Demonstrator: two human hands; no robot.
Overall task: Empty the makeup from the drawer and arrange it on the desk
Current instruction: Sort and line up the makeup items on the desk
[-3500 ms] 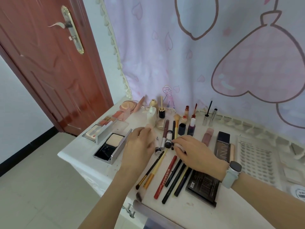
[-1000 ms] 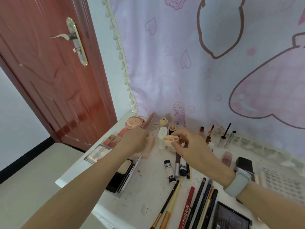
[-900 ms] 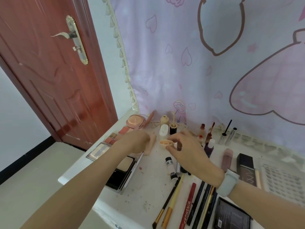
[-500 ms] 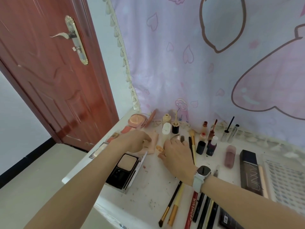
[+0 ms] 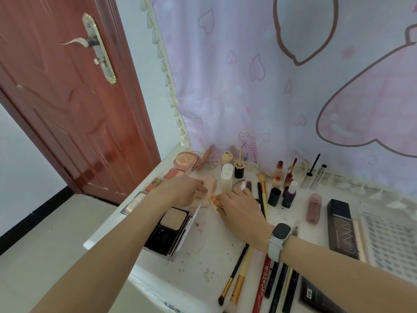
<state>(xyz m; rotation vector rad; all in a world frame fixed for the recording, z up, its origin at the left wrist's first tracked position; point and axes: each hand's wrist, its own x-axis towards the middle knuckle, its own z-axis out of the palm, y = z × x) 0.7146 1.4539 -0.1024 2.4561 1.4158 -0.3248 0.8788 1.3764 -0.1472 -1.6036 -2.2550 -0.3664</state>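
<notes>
Makeup lies spread over the white desk [image 5: 203, 251]. My left hand [image 5: 180, 192] is at the back left, its fingers curled over a peach tube [image 5: 210, 184] that lies flat. Just to its right, my right hand [image 5: 242, 210], with a watch on the wrist, pinches a small round peach pot [image 5: 214, 200] low on the desk top. An open powder compact [image 5: 171, 229] lies under my left forearm. A white bottle [image 5: 226, 177] and a black-capped bottle [image 5: 239, 171] stand just behind my hands. The drawer is out of view.
Brushes and pencils [image 5: 268, 281] lie in a row at the front. A pink lip tube [image 5: 314, 207], a black palette [image 5: 343, 230] and a lash tray [image 5: 392, 242] sit to the right. Small bottles [image 5: 290, 186] line the curtain. A red door [image 5: 67, 98] stands left.
My right hand has carried the small peach pot from above the bottles down to the desk beside the peach tube. My left hand has stayed on the tube.
</notes>
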